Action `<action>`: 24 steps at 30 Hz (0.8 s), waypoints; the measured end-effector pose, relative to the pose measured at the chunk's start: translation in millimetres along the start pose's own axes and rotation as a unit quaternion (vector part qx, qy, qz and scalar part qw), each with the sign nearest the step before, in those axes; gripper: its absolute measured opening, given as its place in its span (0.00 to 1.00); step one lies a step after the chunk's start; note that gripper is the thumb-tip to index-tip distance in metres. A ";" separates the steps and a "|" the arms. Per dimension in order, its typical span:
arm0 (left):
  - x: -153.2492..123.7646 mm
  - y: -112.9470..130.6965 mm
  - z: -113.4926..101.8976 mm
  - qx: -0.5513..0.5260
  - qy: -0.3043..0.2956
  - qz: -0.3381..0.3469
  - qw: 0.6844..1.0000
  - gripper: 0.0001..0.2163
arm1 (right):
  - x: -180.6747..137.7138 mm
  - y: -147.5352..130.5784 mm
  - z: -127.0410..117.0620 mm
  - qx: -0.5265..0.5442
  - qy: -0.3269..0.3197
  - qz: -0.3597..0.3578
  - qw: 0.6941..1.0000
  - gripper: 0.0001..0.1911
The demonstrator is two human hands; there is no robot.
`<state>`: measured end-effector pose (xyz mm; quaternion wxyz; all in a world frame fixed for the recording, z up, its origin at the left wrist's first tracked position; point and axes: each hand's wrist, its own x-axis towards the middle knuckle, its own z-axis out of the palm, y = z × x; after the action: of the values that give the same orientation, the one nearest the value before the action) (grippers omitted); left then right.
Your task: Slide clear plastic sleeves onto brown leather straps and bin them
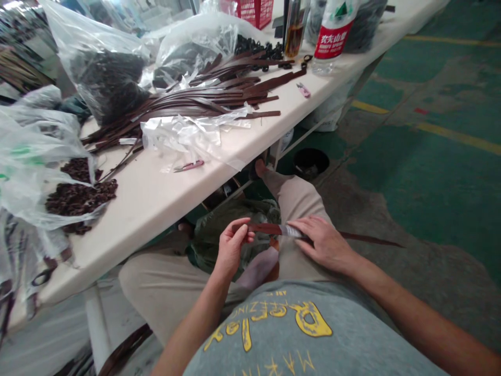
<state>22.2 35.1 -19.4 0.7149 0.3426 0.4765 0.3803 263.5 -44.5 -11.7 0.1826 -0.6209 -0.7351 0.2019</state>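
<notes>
A long dark brown strap (364,238) lies across my lap, running out to the right over the floor. My left hand (231,247) pinches its left end between thumb and fingers. My right hand (325,244) rests on the strap where a clear plastic wrap (290,231) covers it, fingers closed over it. Both hands sit below the front edge of the white table (164,193), above my beige trousers.
On the table lie a pile of brown straps (203,96), clear plastic bags of dark small parts (78,196), loose plastic film (188,133), pink thread snips (188,166), a water bottle (332,34) and a red basket (256,10). A green floor with yellow lines lies to the right.
</notes>
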 end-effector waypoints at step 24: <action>0.1 -3.4 6.6 0.129 -0.035 -0.015 0.991 0.15 | 51.4 -33.1 43.2 0.116 0.035 -0.018 0.993 0.10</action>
<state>29.2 32.7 -20.2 0.6866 0.4377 0.5014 0.2926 204.9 -1.7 -30.3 0.2823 -0.5891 -0.7109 0.2605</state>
